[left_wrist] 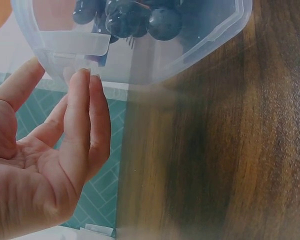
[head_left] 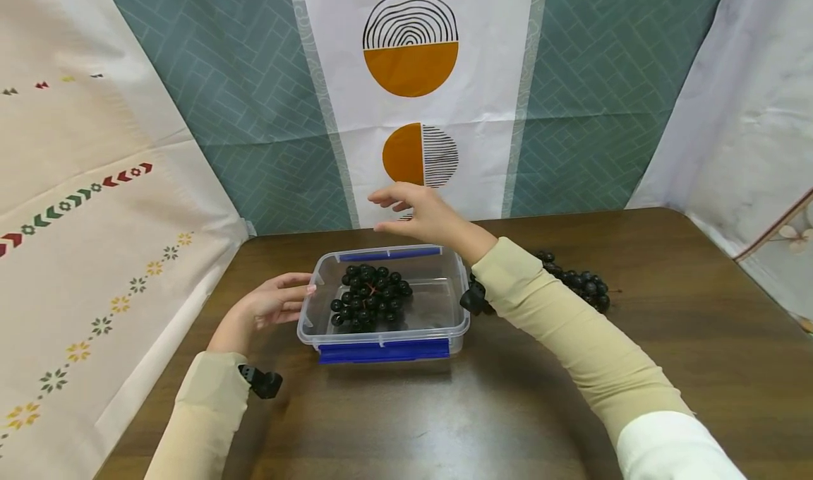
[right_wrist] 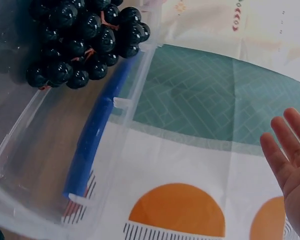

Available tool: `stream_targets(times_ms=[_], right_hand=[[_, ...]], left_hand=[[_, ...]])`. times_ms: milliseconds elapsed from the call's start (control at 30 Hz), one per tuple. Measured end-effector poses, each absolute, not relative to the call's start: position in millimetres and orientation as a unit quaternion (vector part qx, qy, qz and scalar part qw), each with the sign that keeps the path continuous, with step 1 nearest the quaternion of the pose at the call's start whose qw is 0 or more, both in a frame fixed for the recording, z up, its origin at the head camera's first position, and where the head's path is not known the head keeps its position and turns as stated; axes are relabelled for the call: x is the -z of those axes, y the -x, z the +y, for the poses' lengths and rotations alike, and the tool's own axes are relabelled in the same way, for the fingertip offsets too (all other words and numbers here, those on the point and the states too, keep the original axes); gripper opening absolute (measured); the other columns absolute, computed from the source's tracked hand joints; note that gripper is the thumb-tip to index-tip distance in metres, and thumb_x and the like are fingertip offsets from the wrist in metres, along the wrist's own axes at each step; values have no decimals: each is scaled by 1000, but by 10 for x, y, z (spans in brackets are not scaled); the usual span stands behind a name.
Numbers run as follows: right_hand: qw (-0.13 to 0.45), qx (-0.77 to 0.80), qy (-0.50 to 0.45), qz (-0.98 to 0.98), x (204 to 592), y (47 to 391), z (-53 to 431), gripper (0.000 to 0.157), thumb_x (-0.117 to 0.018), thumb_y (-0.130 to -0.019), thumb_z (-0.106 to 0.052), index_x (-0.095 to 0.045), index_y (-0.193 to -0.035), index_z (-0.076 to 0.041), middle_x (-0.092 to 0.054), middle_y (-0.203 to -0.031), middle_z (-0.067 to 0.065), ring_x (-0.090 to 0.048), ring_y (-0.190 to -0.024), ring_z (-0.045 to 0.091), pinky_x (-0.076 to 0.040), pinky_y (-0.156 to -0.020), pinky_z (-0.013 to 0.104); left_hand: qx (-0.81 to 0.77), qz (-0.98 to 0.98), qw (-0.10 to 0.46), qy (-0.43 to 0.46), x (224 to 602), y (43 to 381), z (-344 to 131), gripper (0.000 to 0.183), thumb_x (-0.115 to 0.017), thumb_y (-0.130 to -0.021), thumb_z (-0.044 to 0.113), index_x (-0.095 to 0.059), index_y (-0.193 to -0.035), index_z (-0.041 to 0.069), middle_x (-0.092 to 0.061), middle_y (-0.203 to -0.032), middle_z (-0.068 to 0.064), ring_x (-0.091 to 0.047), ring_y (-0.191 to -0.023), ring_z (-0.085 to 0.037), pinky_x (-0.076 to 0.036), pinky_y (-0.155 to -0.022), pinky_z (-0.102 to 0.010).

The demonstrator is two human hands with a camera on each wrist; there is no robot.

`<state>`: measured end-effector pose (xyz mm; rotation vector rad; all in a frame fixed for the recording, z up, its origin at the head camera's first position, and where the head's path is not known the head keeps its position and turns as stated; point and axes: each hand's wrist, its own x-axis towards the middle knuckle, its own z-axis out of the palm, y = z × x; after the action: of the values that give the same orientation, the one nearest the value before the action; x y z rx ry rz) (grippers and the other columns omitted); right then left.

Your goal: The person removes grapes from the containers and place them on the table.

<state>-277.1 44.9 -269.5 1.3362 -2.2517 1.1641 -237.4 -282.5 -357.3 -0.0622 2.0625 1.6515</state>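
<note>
Only the head view shows me both: left hand (head_left: pixel 276 301) extended, touching box (head_left: pixel 435 303); right hand (head_left: pixel 428 215) wide, empty.

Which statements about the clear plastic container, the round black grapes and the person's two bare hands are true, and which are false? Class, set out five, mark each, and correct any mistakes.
1. The clear rectangular plastic container with blue latches holds round black grapes. True.
2. The bare right hand, below a pale yellow sleeve, holds nothing. True.
3. All the grapes in view are inside the container. False: another group of black grapes lies on the brown wooden table beside it.
4. A lid covers the container. False: its top is open.
5. In the head view, the bare left hand is at the container's left side. True.
</note>
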Motion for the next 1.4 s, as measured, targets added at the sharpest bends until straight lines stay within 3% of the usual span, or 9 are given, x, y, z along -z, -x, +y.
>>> stream_targets(times_ms=[867, 1133, 1400], right_hand=[[40, -326, -484, -811, 2962, 2926, -9, 47, -72, -85, -19, -58, -126, -2, -60, -121, 13, -56, -110, 24, -48, -91, 33], [-11, -315, -468, -826, 3090, 2931, -79, 48, -69, -88, -21, -54, -131, -5, -59, -125, 11, -55, -115, 22, -46, -97, 32], [-62, -330, -436, -835, 3193, 2930, -83, 50, -69, -89, -22, -52, -133, -6, -55, -129, 15, -53, -120, 29, -43, -102, 40]], left_hand=[[-609, 754, 242, 40, 3593, 2391, -2814, 64, -60, -94, 24, -26, -145, 3, -64, -99, 3, -65, -91, -11, -55, -80, -29], [-612, 750, 246, 43, 3612, 2392, -2821, 62, -59, -95, 23, -27, -144, 4, -64, -99, 4, -65, -92, -12, -55, -80, -30], [-609, 753, 246, 37, 3609, 2399, -2815, 64, -58, -95, 24, -25, -146, 3, -62, -102, 3, -65, -92, -11, -55, -80, -29]])
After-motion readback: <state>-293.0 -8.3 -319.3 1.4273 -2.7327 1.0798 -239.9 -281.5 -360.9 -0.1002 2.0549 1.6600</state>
